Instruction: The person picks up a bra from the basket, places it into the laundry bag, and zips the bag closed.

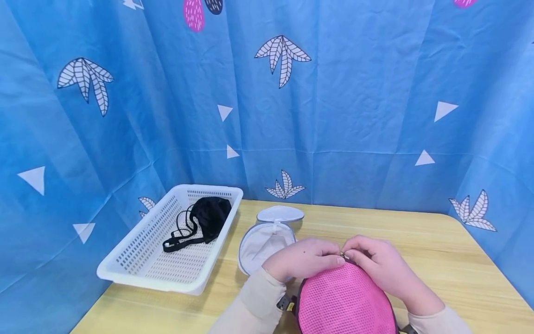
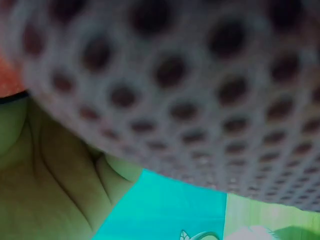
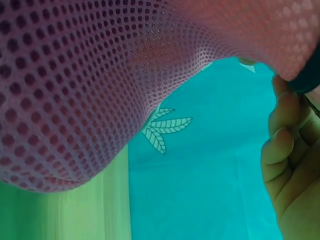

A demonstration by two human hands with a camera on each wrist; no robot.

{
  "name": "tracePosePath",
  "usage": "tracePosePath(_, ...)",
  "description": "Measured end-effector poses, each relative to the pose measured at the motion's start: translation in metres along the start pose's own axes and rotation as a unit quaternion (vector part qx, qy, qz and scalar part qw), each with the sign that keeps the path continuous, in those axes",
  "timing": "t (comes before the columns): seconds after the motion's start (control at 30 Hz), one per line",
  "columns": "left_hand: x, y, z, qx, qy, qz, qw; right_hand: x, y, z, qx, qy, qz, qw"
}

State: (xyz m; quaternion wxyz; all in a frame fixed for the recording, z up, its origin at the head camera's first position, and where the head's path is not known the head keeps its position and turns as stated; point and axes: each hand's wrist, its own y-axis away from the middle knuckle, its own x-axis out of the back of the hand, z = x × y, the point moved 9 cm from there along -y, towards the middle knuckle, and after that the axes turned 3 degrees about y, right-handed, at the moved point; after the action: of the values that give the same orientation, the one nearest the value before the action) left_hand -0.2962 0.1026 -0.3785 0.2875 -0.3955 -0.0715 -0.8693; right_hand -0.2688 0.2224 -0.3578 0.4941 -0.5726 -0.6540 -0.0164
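Note:
Close to me at the front, a round pink mesh bag (image 1: 344, 301) with dark trim stands between both hands. My left hand (image 1: 306, 257) pinches its dark top edge, where a small zipper shows between the fingertips. On the other side of that zipper, my right hand (image 1: 385, 266) grips the same edge with curled fingers. Up close, the mesh bag (image 2: 200, 110) fills much of the left wrist view and hides the left fingertips. In the right wrist view the curled fingers of the right hand (image 3: 295, 150) hold the dark rim beside the mesh bag (image 3: 90, 100).
A white plastic basket (image 1: 106, 271) at the left holds a black pouch (image 1: 212, 218) with cords and a strap. Behind my left hand a white bag (image 1: 260, 246) lies with its lid flipped back. A blue curtain (image 1: 354, 116) hangs behind the wooden table (image 1: 459, 269).

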Motion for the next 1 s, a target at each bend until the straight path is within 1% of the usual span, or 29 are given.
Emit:
tracePosePath(0.1, 0.002, 0.001, 0.000, 0.003, 0.005, 0.007, 1.0000, 0.001, 0.000, -0.002, 0.008, 0.005, -0.003, 1.0000)
tracePosePath(0.17, 0.004, 0.001, 0.000, 0.005, 0.016, 0.015, 0.9997, 0.002, 0.000, -0.003, 0.015, 0.009, -0.003, 0.9998)
tracePosePath(0.27, 0.007, 0.002, -0.003, 0.009, 0.054, 0.025, 0.9982, 0.002, 0.000, -0.003, 0.020, 0.012, -0.006, 0.9997)
tracePosePath(0.33, 0.009, 0.002, -0.004, 0.009, 0.069, 0.029, 0.9972, 0.003, 0.000, -0.002, 0.023, 0.016, -0.007, 0.9996)
tracePosePath(0.4, 0.011, 0.003, -0.005, 0.007, 0.067, 0.030, 0.9972, 0.003, 0.000, -0.001, 0.022, 0.020, -0.006, 0.9995)
tracePosePath(0.53, 0.016, 0.003, -0.009, 0.000, 0.043, 0.032, 0.9986, 0.006, 0.000, 0.002, 0.016, 0.023, -0.003, 0.9996)
tracePosePath(0.73, 0.025, 0.008, -0.017, 0.018, 0.044, 0.041, 0.9980, 0.009, -0.001, 0.006, -0.003, 0.026, 0.001, 0.9996)
tracePosePath(0.9, 0.026, 0.008, -0.015, 0.015, 0.024, 0.039, 0.9988, 0.011, -0.001, 0.008, -0.013, 0.021, 0.009, 0.9996)
tracePosePath(1.0, 0.027, 0.007, -0.013, 0.012, 0.009, 0.046, 0.9988, 0.012, 0.000, 0.008, -0.026, 0.019, 0.015, 0.9994)
